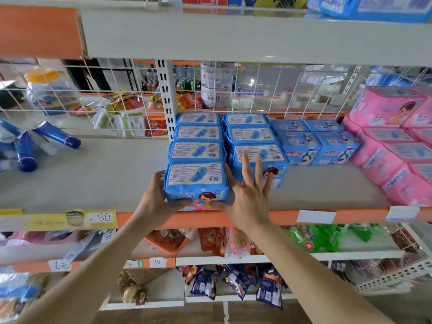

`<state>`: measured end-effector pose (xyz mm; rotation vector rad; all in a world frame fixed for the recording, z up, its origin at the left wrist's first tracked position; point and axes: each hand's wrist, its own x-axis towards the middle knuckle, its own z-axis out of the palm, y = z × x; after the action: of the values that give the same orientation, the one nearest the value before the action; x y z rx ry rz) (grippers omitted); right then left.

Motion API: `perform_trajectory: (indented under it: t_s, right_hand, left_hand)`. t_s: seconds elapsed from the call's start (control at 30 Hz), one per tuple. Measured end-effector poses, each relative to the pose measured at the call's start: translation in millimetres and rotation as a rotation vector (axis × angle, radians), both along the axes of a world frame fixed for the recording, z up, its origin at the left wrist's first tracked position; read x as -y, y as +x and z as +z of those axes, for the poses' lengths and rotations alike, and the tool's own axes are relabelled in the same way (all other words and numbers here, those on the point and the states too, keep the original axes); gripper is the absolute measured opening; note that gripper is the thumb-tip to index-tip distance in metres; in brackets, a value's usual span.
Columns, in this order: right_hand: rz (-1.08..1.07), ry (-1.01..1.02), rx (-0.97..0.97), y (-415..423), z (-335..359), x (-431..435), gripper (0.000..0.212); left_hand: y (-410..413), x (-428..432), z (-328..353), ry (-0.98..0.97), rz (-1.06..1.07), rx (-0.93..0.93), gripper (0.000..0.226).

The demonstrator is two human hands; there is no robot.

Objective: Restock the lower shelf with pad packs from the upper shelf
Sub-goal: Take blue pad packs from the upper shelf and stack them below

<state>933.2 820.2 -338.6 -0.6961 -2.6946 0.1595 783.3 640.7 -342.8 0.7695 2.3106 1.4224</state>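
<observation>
The fingertips of the left hand (154, 202) are hidden behind the front blue pad pack (196, 181). This hand grips the pack at its left side, with the thumb at the lower front edge. The right hand (247, 195) lies against the pack's right side, fingers straight and spread. The pack sits at the front end of a row of the same packs on the grey shelf (93, 178), near its orange edge strip (280, 216). The pink packs (385, 146) are cut by the right border. Goods behind the wire grid (105, 90) look blurred. On the upper shelf (233, 36), the blue packs (374, 8) are cut off at the top.

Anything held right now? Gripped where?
The front blue pad pack, by its ends: left hand grips the left end, open right hand presses the right end.
</observation>
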Motion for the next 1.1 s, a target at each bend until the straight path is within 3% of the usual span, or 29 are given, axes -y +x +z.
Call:
perform_trajectory:
  t_s: [0.1,0.17,0.27,0.37,0.63,0.73,0.8,0.87,0.93,1.03,1.1]
  right_hand:
    - [0.015,-0.060,-0.030,6,5,-2,0.109]
    - [-0.042,-0.149,-0.154,22,13,-17,0.112]
    - [-0.218,-0.261,-0.302,44,17,-55,0.112]
    - [-0.151,-0.440,-0.304,43,10,-72,0.107]
    - [-0.071,-0.273,-0.288,29,-2,-64,0.091]
    - [-0.045,-0.275,-0.218,36,-3,-69,0.095]
    - [-0.067,-0.216,-0.138,41,2,-70,0.102]
    - [-0.048,-0.110,-0.082,44,11,-66,0.112]
    - [0.009,0.016,-0.044,43,20,-59,0.120]
    - [0.067,0.101,0.044,30,23,-49,0.123]
    - [0.060,0.123,0.084,20,18,-43,0.121]
  left_hand:
    - [5,2,-2,-0.009,0.003,0.001,0.077]
    - [8,4,1,-0.015,-0.013,0.009,0.083]
    - [6,9,9,-0.003,-0.051,0.033,0.108]
    - [2,8,14,-0.021,-0.060,0.046,0.125]
    - [3,-2,12,-0.060,-0.062,-0.051,0.100]
    - [8,0,19,-0.048,-0.056,-0.001,0.106]
    - [13,1,26,-0.074,-0.023,0.006,0.126]
    - [19,3,35,-0.134,0.021,-0.140,0.140]
    - [25,2,43,-0.241,-0.021,-0.472,0.142]
    - [29,-13,42,-0.439,-0.198,-0.918,0.133]
    - [32,-25,38,-0.538,-0.222,-1.004,0.123]
